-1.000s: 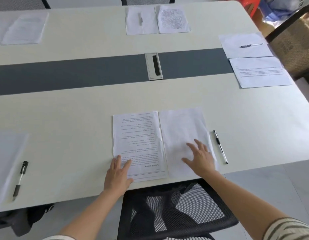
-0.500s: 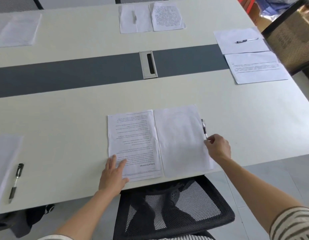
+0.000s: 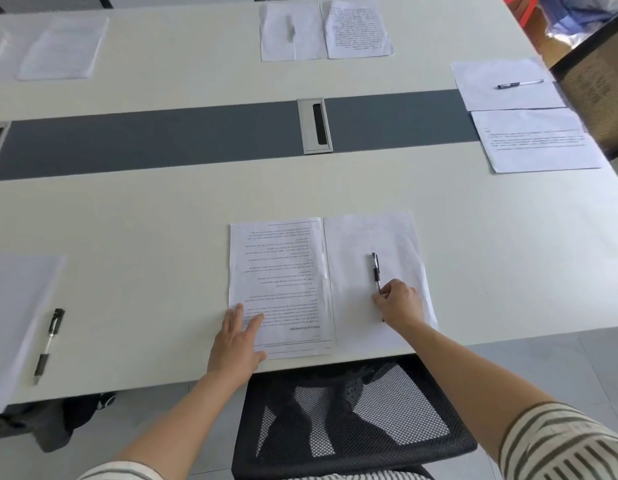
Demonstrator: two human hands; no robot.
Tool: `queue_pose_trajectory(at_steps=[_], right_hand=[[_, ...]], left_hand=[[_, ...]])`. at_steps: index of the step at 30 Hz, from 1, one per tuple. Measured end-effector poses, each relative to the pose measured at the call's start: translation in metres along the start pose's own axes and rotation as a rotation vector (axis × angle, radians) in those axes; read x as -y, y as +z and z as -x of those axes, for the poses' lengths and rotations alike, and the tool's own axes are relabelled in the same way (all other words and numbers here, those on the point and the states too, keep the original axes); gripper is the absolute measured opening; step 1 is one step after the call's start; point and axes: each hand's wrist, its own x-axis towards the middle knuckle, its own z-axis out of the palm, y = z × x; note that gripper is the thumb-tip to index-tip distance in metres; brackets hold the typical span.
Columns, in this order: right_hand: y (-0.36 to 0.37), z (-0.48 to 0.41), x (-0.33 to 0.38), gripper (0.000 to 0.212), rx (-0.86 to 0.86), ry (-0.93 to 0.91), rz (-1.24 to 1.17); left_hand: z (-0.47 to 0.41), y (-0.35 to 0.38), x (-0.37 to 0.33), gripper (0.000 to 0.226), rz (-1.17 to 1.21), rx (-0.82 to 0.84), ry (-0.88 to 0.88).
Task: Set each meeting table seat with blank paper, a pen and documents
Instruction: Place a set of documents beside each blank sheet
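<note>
A person is leaning over the near edge of a long white meeting table (image 3: 162, 216), seen from their own head looking down. Two bare forearms are reaching forward from striped sleeves.

The left hand (image 3: 236, 341) is lying flat with fingers spread, pressing on the near left corner of a printed document (image 3: 283, 271); it is grasping nothing. The document is lying with its text upside down to the viewer. Touching its right edge, a blank sheet (image 3: 363, 244) is lying side by side with it.

The right hand (image 3: 399, 303) is resting on the blank sheet, its fingers pinching the near end of a black pen (image 3: 375, 270). The pen is lying along the middle of the blank sheet, pointing away from the person.

Below the table edge, a black mesh chair (image 3: 352, 427) is sitting tucked at this seat.

To the left, another pen (image 3: 49, 344) is lying beside a sheet of paper (image 3: 13, 306). At the right end of the table, a third pen (image 3: 520, 84) is lying on a blank page (image 3: 491, 91), with a printed page (image 3: 539, 143) just beside it. Across the table, two more sheets (image 3: 325, 29) are sitting side by side; something small is lying on the left one, too blurred to identify. A dark grey strip (image 3: 162, 143) is running along the table's centre with a metal cable hatch (image 3: 315, 126) set into it
</note>
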Motion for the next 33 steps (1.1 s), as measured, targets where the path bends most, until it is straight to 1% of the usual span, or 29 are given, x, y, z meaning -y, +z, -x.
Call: queue_pose_trajectory(at_steps=[4,8,10,12,14,18,21,25,27,29,30,33], right_hand=[[0.0,0.0,0.0,0.013,0.014,-0.008,0.003],[-0.007,0.002,0.003,0.031,0.017,-0.017,0.015],[-0.016,0.009,0.005,0.036,0.008,-0.045,0.018],[-0.025,0.019,0.009,0.032,0.004,-0.093,0.013],[-0.033,0.032,0.015,0.028,0.017,-0.17,-0.031],[-0.041,0.072,0.023,0.014,0.108,-0.325,-0.168],[-0.035,0.105,0.022,0.007,0.211,-0.418,-0.241],[-0.015,0.155,0.03,0.008,0.432,-0.5,-0.241],[-0.006,0.182,0.04,0.008,0.547,-0.537,-0.213],[0.001,0.208,0.053,0.01,0.625,-0.604,-0.189],[0.004,0.22,0.061,0.01,0.653,-0.643,-0.172],[0.012,0.258,0.091,0.01,0.694,-0.759,-0.092]], left_hand=[[0.0,0.0,0.0,0.076,0.003,-0.007,0.005],[0.002,-0.002,0.001,0.075,0.015,-0.012,0.012],[0.006,-0.008,-0.001,0.069,0.029,-0.04,0.015],[0.014,-0.016,-0.005,0.059,0.05,-0.101,0.018],[0.026,-0.026,-0.012,0.049,0.165,-0.181,0.008],[0.071,-0.045,-0.026,0.026,0.683,-0.257,-0.128],[0.12,-0.048,-0.027,0.017,0.914,-0.274,-0.194],[0.19,-0.028,-0.015,0.017,1.1,-0.312,-0.249],[0.223,-0.014,-0.006,0.018,1.153,-0.318,-0.3],[0.253,-0.002,0.005,0.016,1.22,-0.332,-0.361],[0.268,0.002,0.011,0.018,1.254,-0.345,-0.383],[0.309,0.012,0.036,0.036,1.33,-0.408,-0.418]])
